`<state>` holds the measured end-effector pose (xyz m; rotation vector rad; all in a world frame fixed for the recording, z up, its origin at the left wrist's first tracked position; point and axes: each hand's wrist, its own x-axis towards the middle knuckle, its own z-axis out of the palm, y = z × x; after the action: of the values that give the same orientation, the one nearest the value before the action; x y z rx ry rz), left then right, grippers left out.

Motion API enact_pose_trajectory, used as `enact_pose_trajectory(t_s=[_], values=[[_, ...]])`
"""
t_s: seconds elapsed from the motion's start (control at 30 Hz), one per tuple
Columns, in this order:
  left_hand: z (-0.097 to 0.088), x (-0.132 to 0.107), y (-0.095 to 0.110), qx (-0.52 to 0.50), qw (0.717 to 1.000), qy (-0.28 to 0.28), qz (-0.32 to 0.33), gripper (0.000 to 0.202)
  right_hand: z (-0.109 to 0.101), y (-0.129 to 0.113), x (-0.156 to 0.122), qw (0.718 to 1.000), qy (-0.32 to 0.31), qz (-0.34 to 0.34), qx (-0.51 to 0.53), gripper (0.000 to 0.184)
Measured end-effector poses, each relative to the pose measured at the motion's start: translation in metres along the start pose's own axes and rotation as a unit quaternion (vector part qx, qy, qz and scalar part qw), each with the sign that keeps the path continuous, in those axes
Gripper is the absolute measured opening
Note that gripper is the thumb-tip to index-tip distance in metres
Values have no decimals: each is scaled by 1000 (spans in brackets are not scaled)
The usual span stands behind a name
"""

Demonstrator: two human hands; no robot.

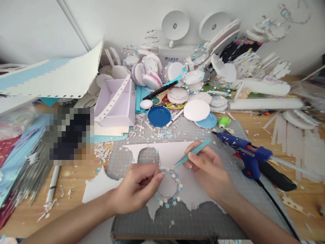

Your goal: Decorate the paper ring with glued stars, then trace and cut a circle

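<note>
My left hand (138, 188) pinches the left edge of a round white paper disc (167, 186) ringed with small blue and white stars. The disc lies on a cut white sheet (175, 152) over a grey cutting mat (203, 217). My right hand (205, 171) grips teal tweezers (194, 151), tips pointing down-left toward the disc's upper rim.
A blue glue gun (246, 150) with its black cord rests on the mat's right side. A blue lid (159, 116), a white marker pen (174, 118), a lilac box (115, 105) and piles of white discs (196, 110) crowd the back. Paper stacks lie at left.
</note>
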<state>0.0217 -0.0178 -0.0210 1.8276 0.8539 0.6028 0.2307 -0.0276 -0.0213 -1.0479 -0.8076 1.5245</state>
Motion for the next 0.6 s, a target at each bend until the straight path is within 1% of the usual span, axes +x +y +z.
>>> enact_pose_trajectory(t_s=[0.1, 0.23, 0.33, 0.6], values=[[0, -1, 0, -20, 999, 16, -27, 34, -2, 0, -1, 1000, 11, -17, -13, 11], [-1, 0, 1, -32, 997, 47, -55, 35, -5, 2, -3, 998, -2, -25, -53, 11], [-2, 0, 2, -28, 996, 60, -56, 35, -6, 3, -4, 997, -6, -31, -70, 11], [-1, 1, 2, -22, 996, 67, -49, 35, -6, 4, -6, 994, -12, -44, -95, 8]])
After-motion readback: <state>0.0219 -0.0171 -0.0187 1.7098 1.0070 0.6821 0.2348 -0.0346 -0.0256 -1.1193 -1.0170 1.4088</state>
